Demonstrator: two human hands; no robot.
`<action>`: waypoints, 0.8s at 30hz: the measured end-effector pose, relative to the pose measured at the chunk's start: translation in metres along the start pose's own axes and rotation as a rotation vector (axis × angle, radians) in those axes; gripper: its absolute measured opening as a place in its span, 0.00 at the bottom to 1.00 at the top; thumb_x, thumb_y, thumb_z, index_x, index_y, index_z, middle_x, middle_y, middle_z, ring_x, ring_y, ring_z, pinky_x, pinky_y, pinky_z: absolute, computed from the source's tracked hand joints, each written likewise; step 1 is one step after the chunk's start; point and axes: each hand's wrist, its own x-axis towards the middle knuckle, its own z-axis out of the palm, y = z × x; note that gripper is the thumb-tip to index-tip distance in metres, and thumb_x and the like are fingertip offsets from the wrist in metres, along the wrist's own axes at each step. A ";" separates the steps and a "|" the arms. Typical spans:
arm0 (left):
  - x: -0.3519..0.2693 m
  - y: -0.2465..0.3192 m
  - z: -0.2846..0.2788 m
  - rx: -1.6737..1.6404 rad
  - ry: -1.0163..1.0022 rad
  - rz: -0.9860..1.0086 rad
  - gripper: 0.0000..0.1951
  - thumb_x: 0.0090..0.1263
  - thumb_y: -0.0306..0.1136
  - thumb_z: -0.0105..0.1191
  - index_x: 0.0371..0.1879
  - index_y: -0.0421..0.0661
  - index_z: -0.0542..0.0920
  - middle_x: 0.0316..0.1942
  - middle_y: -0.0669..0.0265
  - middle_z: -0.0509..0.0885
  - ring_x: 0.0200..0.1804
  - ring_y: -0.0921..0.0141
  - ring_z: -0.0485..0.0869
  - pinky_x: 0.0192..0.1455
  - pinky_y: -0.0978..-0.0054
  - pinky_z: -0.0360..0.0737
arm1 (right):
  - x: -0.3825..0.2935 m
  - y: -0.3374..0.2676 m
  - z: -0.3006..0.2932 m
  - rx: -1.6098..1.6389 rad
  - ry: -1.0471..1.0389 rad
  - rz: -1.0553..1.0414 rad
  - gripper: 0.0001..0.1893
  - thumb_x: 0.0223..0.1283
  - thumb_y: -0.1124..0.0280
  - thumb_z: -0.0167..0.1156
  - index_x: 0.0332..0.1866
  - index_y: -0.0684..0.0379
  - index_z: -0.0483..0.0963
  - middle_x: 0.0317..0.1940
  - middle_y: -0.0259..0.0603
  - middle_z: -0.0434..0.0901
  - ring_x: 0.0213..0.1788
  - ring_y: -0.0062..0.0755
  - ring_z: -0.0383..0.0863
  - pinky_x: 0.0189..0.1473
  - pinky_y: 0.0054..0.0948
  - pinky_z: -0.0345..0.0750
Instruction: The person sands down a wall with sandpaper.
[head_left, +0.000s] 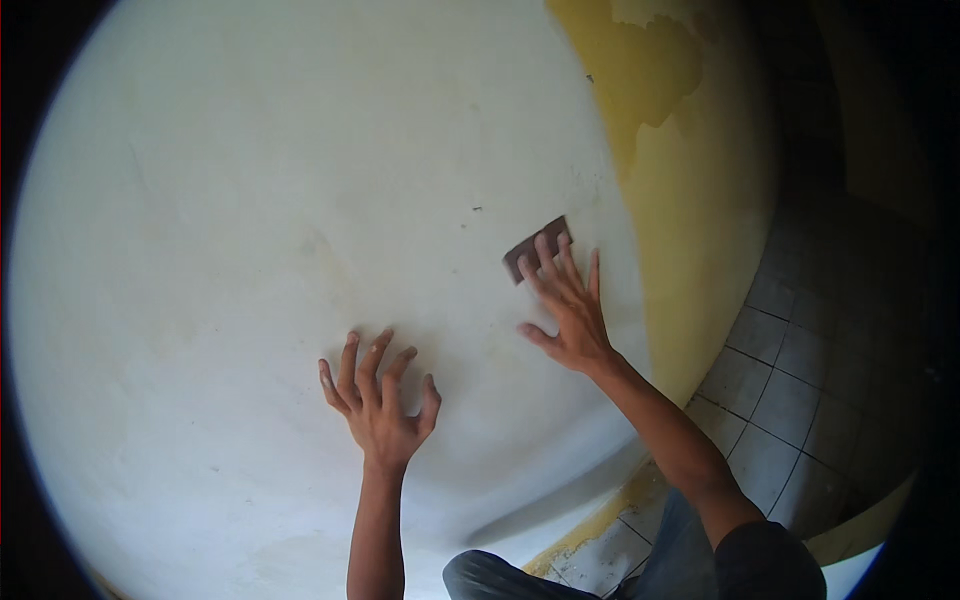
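A whitish wall surface (247, 225) fills most of the view. Against it, my right hand (566, 307) presses a dark brown sheet, apparently sandpaper (555, 227), flat under its middle fingers; the thumb and little finger are spread off the sheet. Lower and to the left, my left hand (379, 397) rests its fingertips on the same wall, fingers apart and bent, holding nothing. Small dark marks show on the wall up and left of the sheet.
Yellow paint with a darker patch (660, 71) covers the wall's right part. Grey floor tiles (784, 405) lie at the right. My bent knee (495, 574) is close to the wall's foot, where a yellow strip (585, 532) runs along the base.
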 end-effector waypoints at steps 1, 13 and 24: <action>0.001 0.002 0.000 -0.004 -0.003 0.008 0.18 0.71 0.41 0.63 0.58 0.54 0.81 0.71 0.66 0.78 0.83 0.54 0.63 0.86 0.36 0.46 | -0.006 0.029 0.001 -0.099 -0.088 0.074 0.37 0.74 0.53 0.63 0.85 0.46 0.63 0.89 0.43 0.53 0.91 0.49 0.45 0.82 0.78 0.31; 0.002 0.007 0.000 -0.013 0.050 0.013 0.17 0.70 0.40 0.62 0.56 0.53 0.81 0.71 0.67 0.79 0.83 0.55 0.65 0.86 0.37 0.45 | 0.018 0.076 -0.017 0.087 -0.003 0.463 0.36 0.79 0.48 0.56 0.87 0.46 0.60 0.90 0.41 0.50 0.91 0.46 0.43 0.81 0.80 0.35; 0.003 0.009 0.003 -0.044 0.060 0.012 0.16 0.70 0.39 0.61 0.55 0.53 0.82 0.70 0.66 0.80 0.82 0.54 0.67 0.86 0.36 0.46 | 0.080 0.053 -0.022 -0.057 0.008 0.521 0.37 0.83 0.44 0.49 0.89 0.42 0.51 0.91 0.39 0.46 0.91 0.50 0.40 0.80 0.81 0.34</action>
